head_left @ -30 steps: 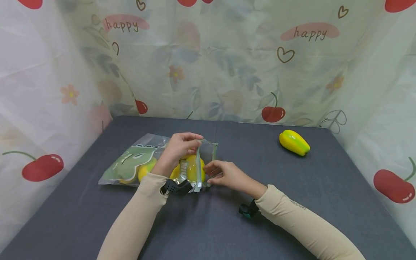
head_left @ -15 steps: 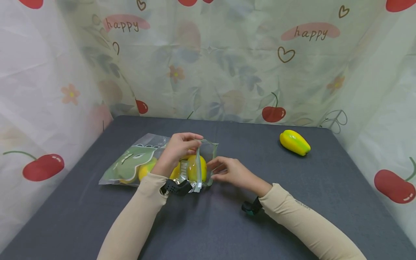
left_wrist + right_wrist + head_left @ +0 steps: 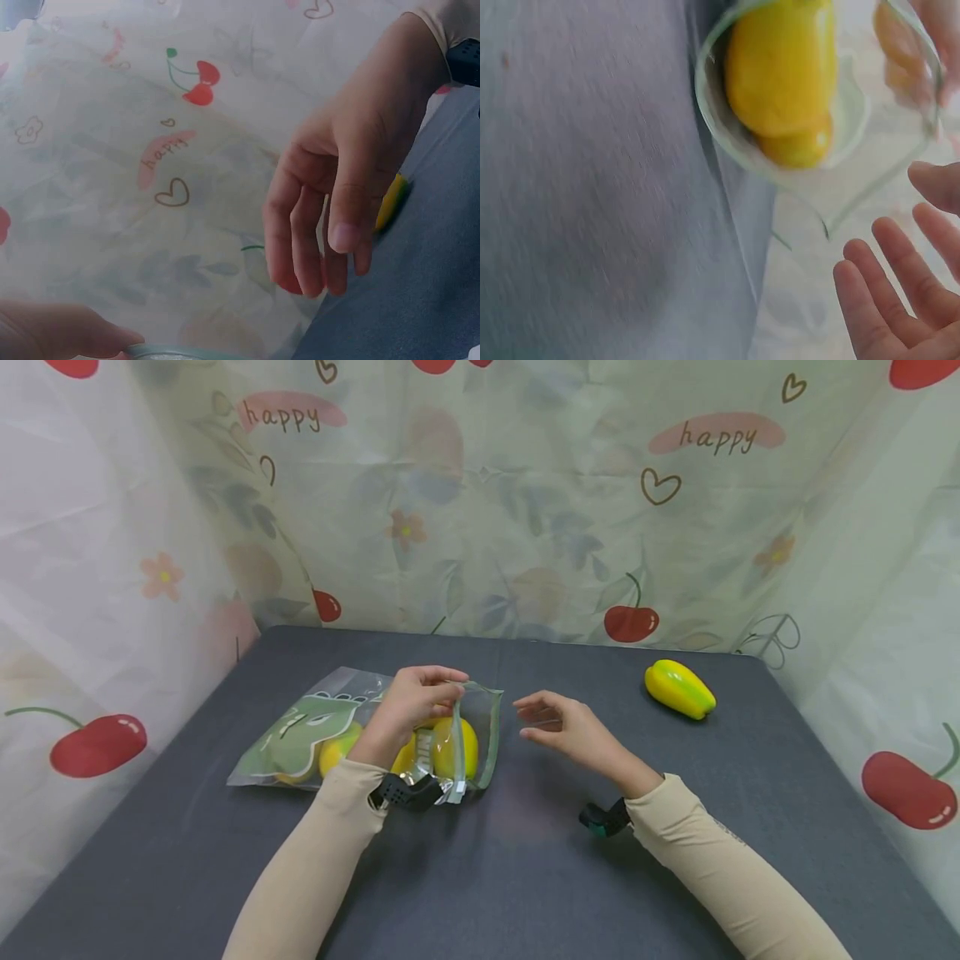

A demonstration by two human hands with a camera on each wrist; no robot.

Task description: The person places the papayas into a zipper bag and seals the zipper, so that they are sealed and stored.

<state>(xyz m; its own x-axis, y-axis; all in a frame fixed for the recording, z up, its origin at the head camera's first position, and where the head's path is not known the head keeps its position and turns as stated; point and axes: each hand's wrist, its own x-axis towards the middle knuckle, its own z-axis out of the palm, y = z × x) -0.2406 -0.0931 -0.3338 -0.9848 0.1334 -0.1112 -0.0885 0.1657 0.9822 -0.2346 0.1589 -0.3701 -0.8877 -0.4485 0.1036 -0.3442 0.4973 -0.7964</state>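
A clear zip bag [image 3: 300, 739] with a green cartoon print lies on its side, its mouth facing right and held apart. Several yellow fruits or vegetables [image 3: 465, 752] show through the plastic; in the right wrist view a yellow one [image 3: 780, 67] sits just inside the mouth. My left hand [image 3: 412, 702] pinches the upper rim of the bag between thumb and fingers. To the right of the mouth, my right hand [image 3: 573, 731] is raised with loosely bent fingers, holding nothing and apart from the bag. A yellow-green bell pepper [image 3: 678, 690] lies at the far right.
A dark grey cloth covers the table [image 3: 510, 877]. Printed curtains [image 3: 510, 527] hang behind it and along both sides. A thin looped cord [image 3: 776, 639] is at the back right corner.
My right hand has drawn back from the bag's mouth, moving right and slightly up. The left hand keeps its pinch on the rim, and the bag and bell pepper have not moved.
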